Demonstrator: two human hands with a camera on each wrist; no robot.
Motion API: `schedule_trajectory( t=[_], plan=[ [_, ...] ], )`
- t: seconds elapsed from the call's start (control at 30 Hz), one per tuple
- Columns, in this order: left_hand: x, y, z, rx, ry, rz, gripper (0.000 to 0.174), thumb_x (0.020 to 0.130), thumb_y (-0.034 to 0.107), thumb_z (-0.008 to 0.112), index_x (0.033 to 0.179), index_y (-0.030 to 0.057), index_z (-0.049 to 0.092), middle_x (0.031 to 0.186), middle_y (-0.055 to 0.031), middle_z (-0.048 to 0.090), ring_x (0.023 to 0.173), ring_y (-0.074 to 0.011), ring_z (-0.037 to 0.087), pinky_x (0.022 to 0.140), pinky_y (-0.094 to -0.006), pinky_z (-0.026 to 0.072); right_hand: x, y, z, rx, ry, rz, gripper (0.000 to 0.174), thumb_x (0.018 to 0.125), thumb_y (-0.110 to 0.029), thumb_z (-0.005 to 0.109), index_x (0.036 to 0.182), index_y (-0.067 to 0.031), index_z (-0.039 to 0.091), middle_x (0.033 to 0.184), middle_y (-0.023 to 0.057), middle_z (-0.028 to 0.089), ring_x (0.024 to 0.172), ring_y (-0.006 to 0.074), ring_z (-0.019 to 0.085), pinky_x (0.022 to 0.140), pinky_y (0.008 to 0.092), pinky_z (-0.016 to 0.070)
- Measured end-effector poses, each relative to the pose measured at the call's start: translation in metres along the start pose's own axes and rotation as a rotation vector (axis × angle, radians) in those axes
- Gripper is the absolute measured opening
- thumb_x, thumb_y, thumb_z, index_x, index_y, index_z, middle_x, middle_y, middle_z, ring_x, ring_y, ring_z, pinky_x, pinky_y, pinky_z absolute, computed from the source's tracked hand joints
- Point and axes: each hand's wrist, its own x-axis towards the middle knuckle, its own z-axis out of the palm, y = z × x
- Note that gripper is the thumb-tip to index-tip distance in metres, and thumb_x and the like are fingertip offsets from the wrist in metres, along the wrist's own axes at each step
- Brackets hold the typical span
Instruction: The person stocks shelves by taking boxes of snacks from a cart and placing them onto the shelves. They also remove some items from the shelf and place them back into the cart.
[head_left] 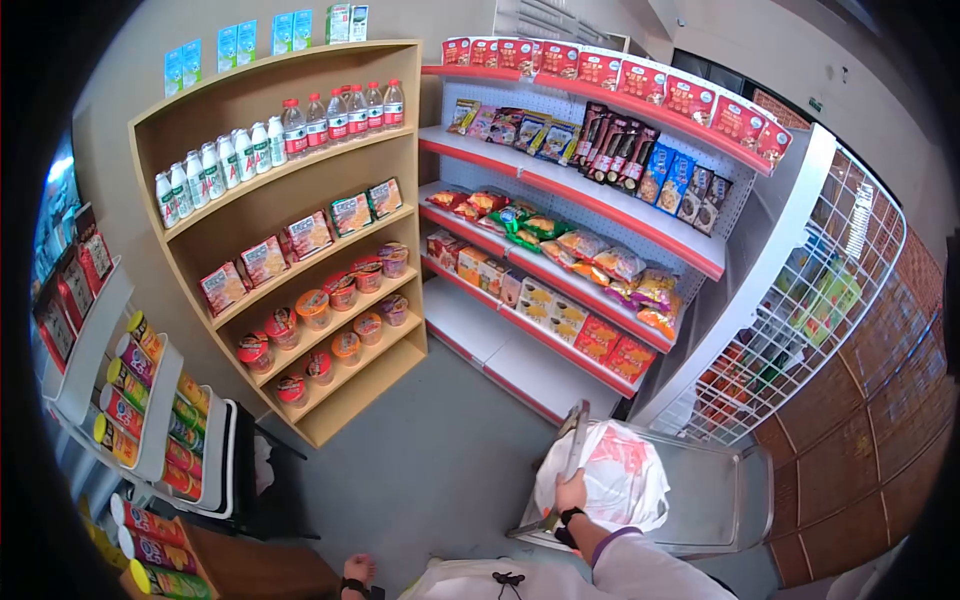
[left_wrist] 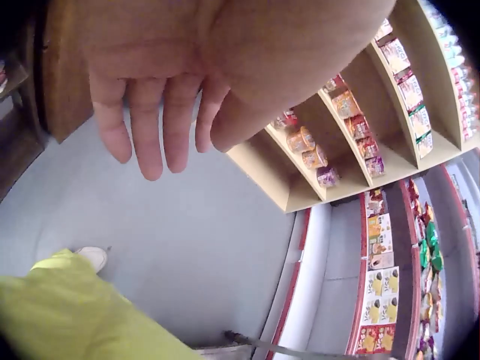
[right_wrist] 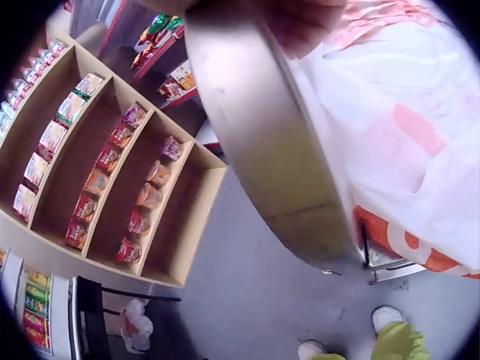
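Observation:
My right hand [head_left: 571, 492] grips the upright metal handle [head_left: 574, 440] of a flat cart [head_left: 705, 480]. On the cart, right beside that hand, lies a stuffed white plastic bag [head_left: 625, 478] with red print. In the right wrist view the handle [right_wrist: 262, 142] shows as a broad, shiny metal band, with the bag [right_wrist: 397, 127] close behind it. My left hand [head_left: 360, 568] hangs low at my side over the floor, holding nothing. Its fingers [left_wrist: 147, 127] are loosely extended in the left wrist view.
A wooden shelf [head_left: 385, 372] with cup noodles and bottles stands ahead. Snack shelves [head_left: 475, 335] with red edges adjoin it. A white wire rack [head_left: 830, 290] rises beyond the cart. Left are a rack of chip cans [head_left: 150, 400] and a wooden box [head_left: 245, 560].

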Motion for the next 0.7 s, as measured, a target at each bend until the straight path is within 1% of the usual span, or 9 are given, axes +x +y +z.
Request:
schedule_trajectory(
  t=[0.13,0.23,0.3,0.43,0.5,0.53,0.6,0.63,0.7],
  plan=[
    [-0.002,-0.035,0.045,0.020,0.009,0.032,0.014,0.079,0.008,0.057,0.092,0.0045,0.055,0.068,-0.0102,0.059,0.052,-0.0224,0.057,0.043,-0.0329,0.0458,0.003,0.004,-0.012,0.041,-0.087,-0.021,0.053,0.080,-0.035,0.057,0.113,0.0018,0.038,0.092,0.0310,0.058,0.090,0.0453,0.056,0.078,0.0497,0.0430],
    [0.009,-0.059,0.068,0.137,0.059,0.128,0.012,0.077,0.007,0.058,0.088,0.0045,0.056,0.068,-0.0106,0.058,0.051,-0.0221,0.057,0.043,-0.0333,0.0453,0.007,0.013,-0.008,0.088,-0.087,-0.081,0.048,0.080,-0.034,0.057,0.106,0.0022,0.038,0.089,0.0307,0.059,0.086,0.0451,0.057,0.076,0.0485,0.0441],
    [-0.010,-0.056,0.077,0.661,0.033,0.287,0.027,0.080,0.015,0.056,0.107,0.0109,0.059,0.097,-0.0110,0.062,0.084,-0.0280,0.058,0.071,-0.0327,0.0475,0.007,0.013,-0.009,0.126,-0.083,-0.081,0.048,0.080,-0.033,0.057,0.106,0.0027,0.038,0.088,0.0313,0.059,0.086,0.0455,0.057,0.076,0.0485,0.0440],
    [-0.042,-0.057,0.072,0.646,0.193,0.311,0.026,0.083,0.016,0.054,0.107,0.0074,0.058,0.085,-0.0103,0.062,0.077,-0.0258,0.058,0.063,-0.0348,0.0465,0.006,0.018,-0.001,0.214,-0.055,-0.120,0.049,0.080,-0.029,0.059,0.107,0.0050,0.038,0.086,0.0319,0.058,0.085,0.0462,0.056,0.075,0.0485,0.0436],
    [-0.040,-0.066,0.064,0.545,0.268,0.414,0.010,0.075,0.005,0.059,0.085,0.0046,0.056,0.068,-0.0111,0.058,0.050,-0.0219,0.056,0.043,-0.0341,0.0455,0.007,0.018,0.000,0.225,-0.022,-0.125,0.052,0.079,-0.028,0.060,0.111,0.0063,0.038,0.085,0.0312,0.059,0.084,0.0459,0.056,0.075,0.0479,0.0435],
    [-0.042,-0.072,0.061,0.536,0.282,0.408,0.010,0.075,0.005,0.059,0.085,0.0046,0.056,0.068,-0.0111,0.058,0.050,-0.0219,0.056,0.043,-0.0341,0.0455,0.006,0.016,-0.003,0.226,-0.033,-0.138,0.052,0.079,-0.028,0.060,0.111,0.0063,0.038,0.085,0.0312,0.059,0.084,0.0459,0.056,0.075,0.0479,0.0435],
    [-0.048,-0.089,0.053,0.052,0.150,-0.018,0.011,0.074,0.007,0.061,0.084,0.0051,0.058,0.070,-0.0108,0.060,0.051,-0.0223,0.057,0.044,-0.0342,0.0456,0.004,0.013,-0.008,0.227,-0.073,-0.078,0.053,0.079,-0.028,0.061,0.111,0.0062,0.038,0.086,0.0309,0.058,0.085,0.0455,0.057,0.075,0.0471,0.0436],
    [-0.048,-0.097,0.050,0.029,0.175,-0.028,0.011,0.074,0.007,0.061,0.084,0.0051,0.058,0.070,-0.0108,0.060,0.051,-0.0223,0.057,0.044,-0.0342,0.0456,0.006,0.016,-0.004,0.250,-0.044,-0.107,0.052,0.078,-0.027,0.061,0.111,0.0058,0.038,0.087,0.0302,0.059,0.085,0.0449,0.057,0.076,0.0464,0.0438],
    [-0.053,-0.114,0.044,0.285,-0.040,-0.202,0.011,0.076,0.009,0.060,0.085,0.0047,0.058,0.072,-0.0100,0.062,0.053,-0.0226,0.059,0.044,-0.0341,0.0456,0.012,0.026,0.006,0.298,-0.086,-0.124,0.051,0.078,-0.027,0.061,0.110,0.0058,0.039,0.088,0.0303,0.059,0.085,0.0446,0.057,0.076,0.0459,0.0439]
  ],
)
